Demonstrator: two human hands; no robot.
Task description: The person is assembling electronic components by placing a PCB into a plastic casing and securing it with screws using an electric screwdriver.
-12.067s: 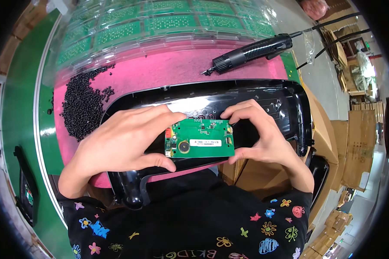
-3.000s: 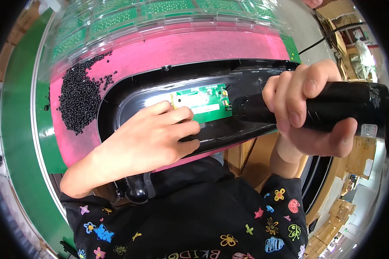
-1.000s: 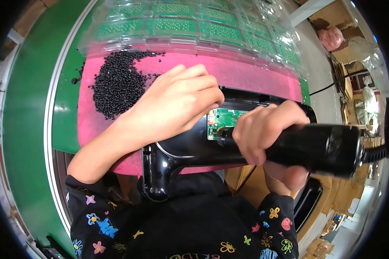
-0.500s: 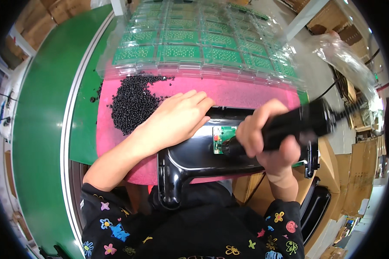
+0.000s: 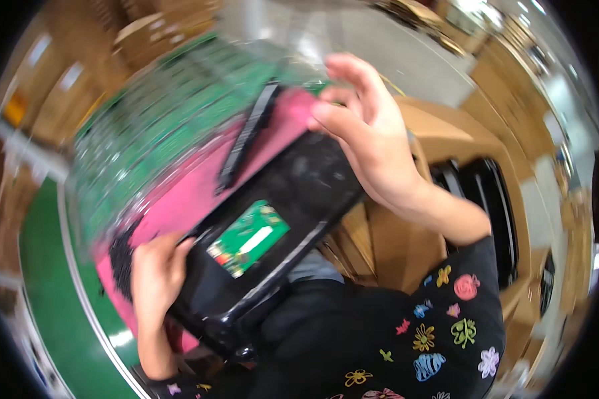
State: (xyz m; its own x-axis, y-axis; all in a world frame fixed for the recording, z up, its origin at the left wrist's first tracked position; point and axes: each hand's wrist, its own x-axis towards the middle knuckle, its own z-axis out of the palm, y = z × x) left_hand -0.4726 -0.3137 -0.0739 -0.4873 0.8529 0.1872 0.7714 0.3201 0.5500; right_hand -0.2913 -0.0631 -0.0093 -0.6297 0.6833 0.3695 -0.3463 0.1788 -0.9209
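Observation:
A long black plastic housing (image 5: 306,173) lies slanted in front of me, its far end up to the right. A green circuit board (image 5: 236,243) sits in it, with small red and white parts at its near-left end and a white strip. My left hand (image 5: 156,276) grips the housing's left end, thumb and fingers bent at its edge. Over the far right end is my right hand (image 5: 373,143), raised, its fingers apart and curved, with nothing visible in them. Beyond the housing, a slim long black piece (image 5: 246,139) lies on the pink mat (image 5: 173,209); motion blurs it.
Clear plastic trays (image 5: 160,120) of green boards fill the far left. Small black pellet-like pieces (image 5: 121,259) are heaped by my left hand. An open cardboard box (image 5: 412,246) with more black housings (image 5: 489,206) stands at right. The green table (image 5: 53,279) extends left.
My right hand has let go of the black power screwdriver and moved up. The view has swung, and the housing now appears slanted. My left hand now holds the housing's left end.

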